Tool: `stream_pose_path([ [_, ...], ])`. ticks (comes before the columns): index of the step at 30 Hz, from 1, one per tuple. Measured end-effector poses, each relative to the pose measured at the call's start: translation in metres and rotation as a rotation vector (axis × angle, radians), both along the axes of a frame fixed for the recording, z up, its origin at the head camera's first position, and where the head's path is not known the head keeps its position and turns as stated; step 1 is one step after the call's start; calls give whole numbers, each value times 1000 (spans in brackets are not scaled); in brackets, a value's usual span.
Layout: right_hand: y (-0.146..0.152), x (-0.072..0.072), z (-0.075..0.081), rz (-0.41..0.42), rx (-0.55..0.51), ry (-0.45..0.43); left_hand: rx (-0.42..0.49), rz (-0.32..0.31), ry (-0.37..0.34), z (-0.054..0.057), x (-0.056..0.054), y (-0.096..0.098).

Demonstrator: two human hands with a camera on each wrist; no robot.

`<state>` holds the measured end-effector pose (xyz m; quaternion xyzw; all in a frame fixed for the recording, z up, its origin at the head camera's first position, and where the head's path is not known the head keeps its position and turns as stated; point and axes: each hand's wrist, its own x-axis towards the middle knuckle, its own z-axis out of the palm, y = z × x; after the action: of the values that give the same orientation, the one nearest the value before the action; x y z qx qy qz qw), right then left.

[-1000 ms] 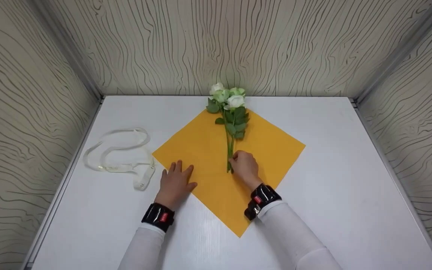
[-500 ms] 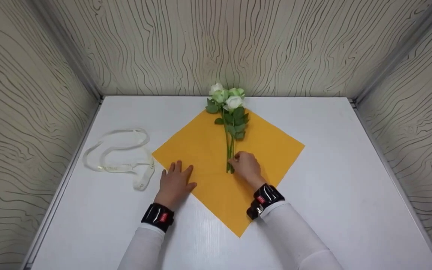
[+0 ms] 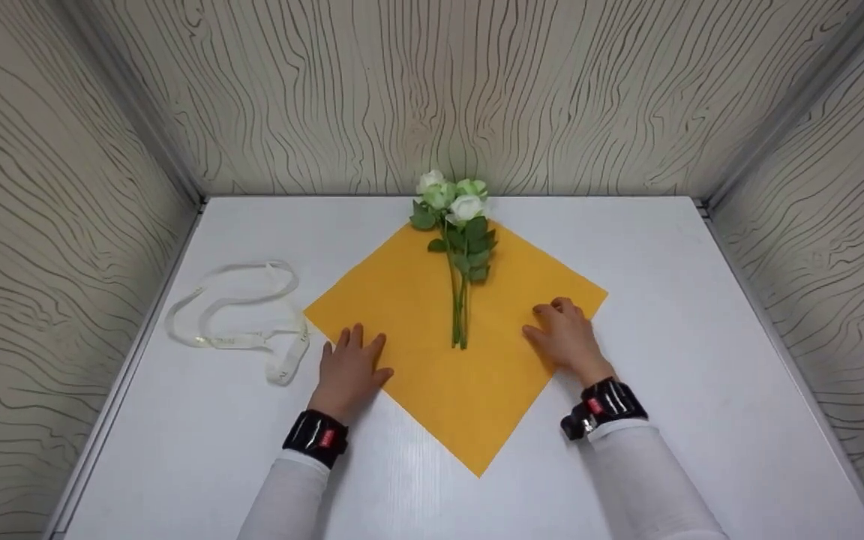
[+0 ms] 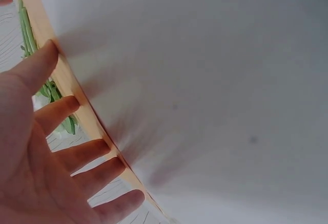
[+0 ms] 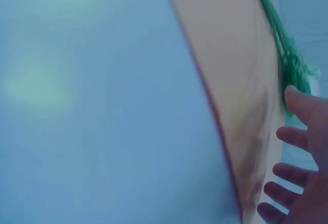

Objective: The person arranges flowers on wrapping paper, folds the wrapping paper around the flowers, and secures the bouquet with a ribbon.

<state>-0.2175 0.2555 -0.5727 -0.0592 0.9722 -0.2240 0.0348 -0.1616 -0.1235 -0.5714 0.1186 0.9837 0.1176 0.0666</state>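
Observation:
A square of orange-yellow wrapping paper (image 3: 417,300) lies flat, one corner toward the person. On its upper part rests a bunch of white and pale green roses (image 3: 466,208), stems (image 3: 459,315) pointing to the front. My left hand (image 3: 348,375), fingers spread, rests on the paper's lower left edge; in the left wrist view its fingertips (image 4: 72,102) lie along that edge. Over the right part of the paper is my right hand (image 3: 568,339), fingers loosely bent and holding nothing. The right wrist view shows its fingers (image 5: 293,137) apart, with the green stems (image 5: 274,21) beyond.
A loosely looped white ribbon (image 3: 214,341) with gold lettering lies left of the paper. The white table (image 3: 702,420) is enclosed by wood-grain patterned walls (image 3: 432,90) at the back and sides; the rose heads reach close to the back wall.
My right hand has let go of the rose stems and moved right, toward the paper's right corner. The roses stay lying on the paper; my left hand has not moved.

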Motion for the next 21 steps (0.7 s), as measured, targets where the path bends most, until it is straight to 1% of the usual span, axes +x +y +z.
stream_pose_path([
  [3,28,7,-1,3,58,-37,-4,-3,0,0,0,1],
  [6,45,13,-1,31,99,-56,-10,1,0,1,0,2],
  [10,50,18,-3,51,106,-47,-11,-9,9,1,2,1],
  [14,52,23,-3,44,111,-44,-11,-23,19,2,5,2],
  [21,60,37,-6,71,129,-22,-50,-48,69,2,13,4],
])
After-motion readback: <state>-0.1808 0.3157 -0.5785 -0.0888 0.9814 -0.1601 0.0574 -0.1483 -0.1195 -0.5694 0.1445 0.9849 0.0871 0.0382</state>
